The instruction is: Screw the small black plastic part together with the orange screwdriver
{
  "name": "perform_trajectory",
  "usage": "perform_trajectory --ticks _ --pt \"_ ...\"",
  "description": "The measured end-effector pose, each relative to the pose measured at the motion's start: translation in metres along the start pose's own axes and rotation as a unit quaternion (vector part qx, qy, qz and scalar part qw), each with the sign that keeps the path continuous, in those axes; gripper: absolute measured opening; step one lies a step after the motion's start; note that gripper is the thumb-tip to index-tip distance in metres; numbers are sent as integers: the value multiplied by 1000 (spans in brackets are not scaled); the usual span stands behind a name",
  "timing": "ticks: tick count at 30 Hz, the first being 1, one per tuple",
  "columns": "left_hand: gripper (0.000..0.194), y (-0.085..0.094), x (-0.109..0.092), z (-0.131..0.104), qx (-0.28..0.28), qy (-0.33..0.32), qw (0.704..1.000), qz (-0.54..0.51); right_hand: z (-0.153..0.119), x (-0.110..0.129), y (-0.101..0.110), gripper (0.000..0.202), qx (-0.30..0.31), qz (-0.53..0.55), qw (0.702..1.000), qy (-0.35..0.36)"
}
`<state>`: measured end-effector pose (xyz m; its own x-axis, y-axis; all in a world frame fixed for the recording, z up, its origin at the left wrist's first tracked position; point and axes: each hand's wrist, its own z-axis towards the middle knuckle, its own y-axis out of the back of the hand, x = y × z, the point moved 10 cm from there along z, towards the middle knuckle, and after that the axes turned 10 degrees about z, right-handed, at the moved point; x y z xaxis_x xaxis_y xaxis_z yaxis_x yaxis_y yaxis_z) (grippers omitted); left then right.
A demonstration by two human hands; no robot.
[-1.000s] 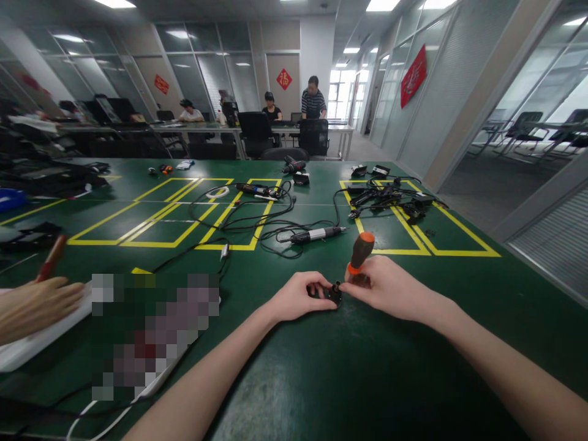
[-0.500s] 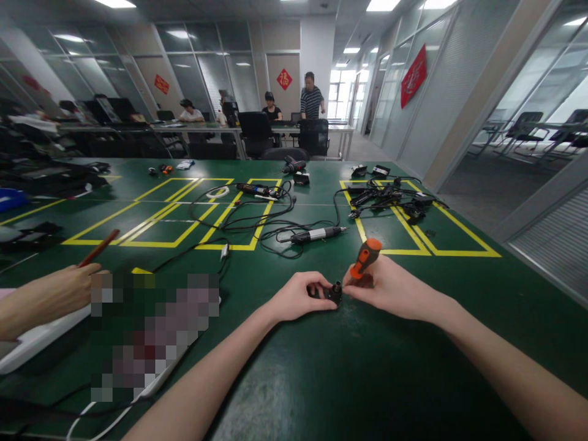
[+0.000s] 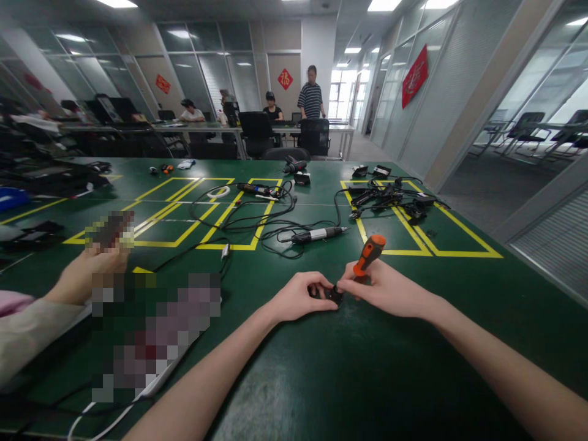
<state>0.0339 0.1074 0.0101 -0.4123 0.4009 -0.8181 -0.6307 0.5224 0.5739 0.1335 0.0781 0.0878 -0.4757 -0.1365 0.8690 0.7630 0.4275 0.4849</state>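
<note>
My left hand [image 3: 305, 297] rests on the green table, its thumb and fingers closed on a small black part [image 3: 335, 297] whose exact kind I cannot make out. My right hand [image 3: 388, 288] is just to the right. Tucked in it is an orange and dark grey screwdriver [image 3: 370, 254], handle pointing up and tilted right. The right thumb and fingertips reach the top of the black part and cover much of it. The screwdriver's tip is hidden behind the hand.
An electric screwdriver [image 3: 316, 234] with coiled cables lies ahead of my hands. Black cabled parts [image 3: 381, 195] are heaped at the right inside yellow tape outlines. At the left, a co-worker's hand [image 3: 94, 269] is raised near a blurred-out area and a white-edged object [image 3: 172, 361].
My right hand has moved slightly left, its fingertips now on top of the black part. My left hand stays put. The co-worker's hand has risen and shifted right.
</note>
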Motion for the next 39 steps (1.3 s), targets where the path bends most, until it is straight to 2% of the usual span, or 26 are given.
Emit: perform_trajectory --ticks 6,12,14,17,23,26,34,39 --pt "37 1 0 0 -9 -5 1000 -8 0 7 1 4 -30 -29 998 36" --pt "38 0 1 0 -3 -6 1000 -4 2 -8 6 12 -56 30 998 -16" --pt "38 0 0 0 -5 -6 1000 -6 4 -13 7 16 -48 68 996 -31" --pt "36 0 -1 0 -6 -7 1000 -12 6 -12 8 18 -28 86 996 -18" --pt "36 1 -2 0 -7 -8 1000 -7 6 -9 7 13 10 109 994 13" --pt "37 0 0 0 -5 -8 1000 -9 6 -14 3 11 27 138 990 2" --pt "37 0 1 0 -9 -11 1000 -7 8 -17 -5 13 45 237 971 -8" --pt "37 1 0 0 -10 -11 1000 -6 11 -24 -5 26 27 279 960 -11"
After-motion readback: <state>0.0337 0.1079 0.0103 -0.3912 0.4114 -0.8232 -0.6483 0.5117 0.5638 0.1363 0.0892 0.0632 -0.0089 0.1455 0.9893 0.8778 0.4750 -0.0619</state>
